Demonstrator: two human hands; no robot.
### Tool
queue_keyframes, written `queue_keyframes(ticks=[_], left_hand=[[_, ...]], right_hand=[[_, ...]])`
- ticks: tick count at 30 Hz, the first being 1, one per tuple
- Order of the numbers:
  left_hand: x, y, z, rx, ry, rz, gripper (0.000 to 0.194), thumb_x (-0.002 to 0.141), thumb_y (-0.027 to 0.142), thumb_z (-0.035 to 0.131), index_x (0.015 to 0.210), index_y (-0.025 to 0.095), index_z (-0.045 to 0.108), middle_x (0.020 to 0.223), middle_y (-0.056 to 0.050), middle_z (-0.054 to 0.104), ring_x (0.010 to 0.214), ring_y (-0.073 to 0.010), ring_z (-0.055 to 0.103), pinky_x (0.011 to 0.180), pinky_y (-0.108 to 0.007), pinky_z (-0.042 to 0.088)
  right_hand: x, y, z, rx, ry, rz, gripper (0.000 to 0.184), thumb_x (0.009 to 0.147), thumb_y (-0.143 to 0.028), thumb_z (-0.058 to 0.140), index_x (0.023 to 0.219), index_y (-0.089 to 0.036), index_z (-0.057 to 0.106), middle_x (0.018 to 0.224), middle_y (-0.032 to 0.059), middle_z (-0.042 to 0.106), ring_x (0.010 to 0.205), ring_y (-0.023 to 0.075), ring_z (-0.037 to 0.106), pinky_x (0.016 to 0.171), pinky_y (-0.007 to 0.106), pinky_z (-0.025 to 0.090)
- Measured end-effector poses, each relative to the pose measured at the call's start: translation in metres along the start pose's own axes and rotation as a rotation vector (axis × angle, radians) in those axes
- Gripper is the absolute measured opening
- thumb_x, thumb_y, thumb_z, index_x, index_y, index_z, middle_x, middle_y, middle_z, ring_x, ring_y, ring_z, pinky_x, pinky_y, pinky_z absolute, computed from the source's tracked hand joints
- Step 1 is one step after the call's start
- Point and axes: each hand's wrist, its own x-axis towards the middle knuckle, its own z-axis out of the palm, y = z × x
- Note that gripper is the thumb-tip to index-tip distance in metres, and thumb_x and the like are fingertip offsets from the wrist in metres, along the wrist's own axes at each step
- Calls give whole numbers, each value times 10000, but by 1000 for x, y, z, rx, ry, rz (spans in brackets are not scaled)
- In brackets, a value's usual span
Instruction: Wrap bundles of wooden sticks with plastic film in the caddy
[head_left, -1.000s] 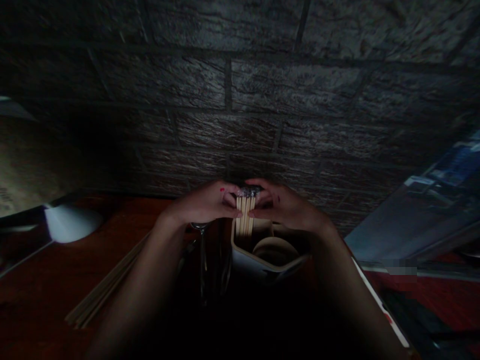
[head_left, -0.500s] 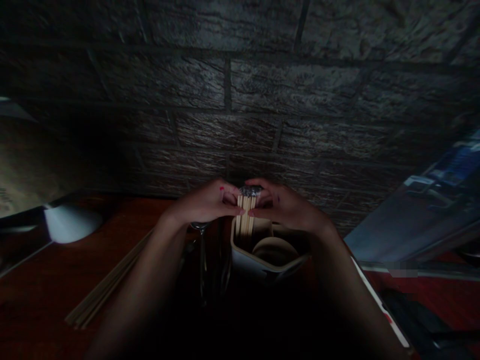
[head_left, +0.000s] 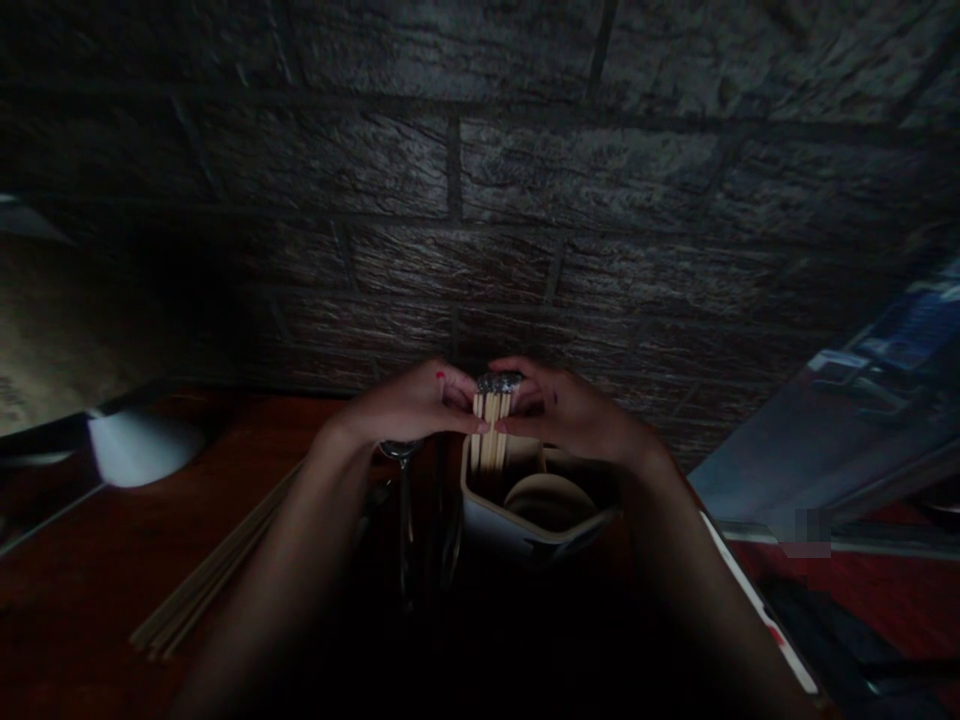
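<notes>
A bundle of pale wooden chopsticks (head_left: 491, 440) with dark, silvery top ends stands upright between my hands. My left hand (head_left: 420, 400) closes on its left side, the thumb pressed against the front. From the right, my right hand (head_left: 559, 410) grips the same bundle, its thumb almost meeting the other one. The lower ends of the chopsticks reach into a light container (head_left: 517, 522) with inner compartments, where shadow hides their tips. A round, bowl-like insert (head_left: 551, 500) sits inside that container.
A metal ladle (head_left: 406, 520) lies left of the container, beside other dark utensils. Several loose chopsticks (head_left: 214, 565) rest on the red-brown table (head_left: 67, 590). A white lamp-like object (head_left: 139, 447) is at the left. The stone-block wall (head_left: 480, 260) rises close behind my hands.
Almost nothing differs. My hands and the bundle have shifted very slightly to the left, with both grips kept.
</notes>
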Motion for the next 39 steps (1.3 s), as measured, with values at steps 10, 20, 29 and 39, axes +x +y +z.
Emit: queue_keyframes(ticks=[10,20,29,39], left_hand=[[1,-1,1,-100,-20,-56,201,705,256,751,813,120,649,698,20,631,634,-95,567,598,-203,404],[0,-1,-2,-53,-27,-35,209,707,280,753,798,123,649,693,27,609,628,-89,547,594,-199,396],[-5,9,-1,-18,-4,-56,164,714,258,718,792,120,676,686,20,633,627,-92,545,600,-202,396],[-11,13,-4,15,32,-46,138,725,243,713,762,115,679,641,26,627,586,-81,531,550,-181,382]], right_hand=[[0,0,0,-25,4,1,578,789,-205,692,1313,-187,447,954,44,723,830,167,686,727,296,528],[-1,-1,-1,15,-1,26,630,776,-176,695,1343,-169,422,898,25,705,794,153,672,690,267,505],[-1,0,-3,16,10,29,683,756,-174,715,1363,-172,403,859,12,698,767,149,662,682,274,510],[-2,-2,-5,5,57,1,707,740,-190,738,1366,-164,411,901,30,699,806,152,661,719,276,515]])
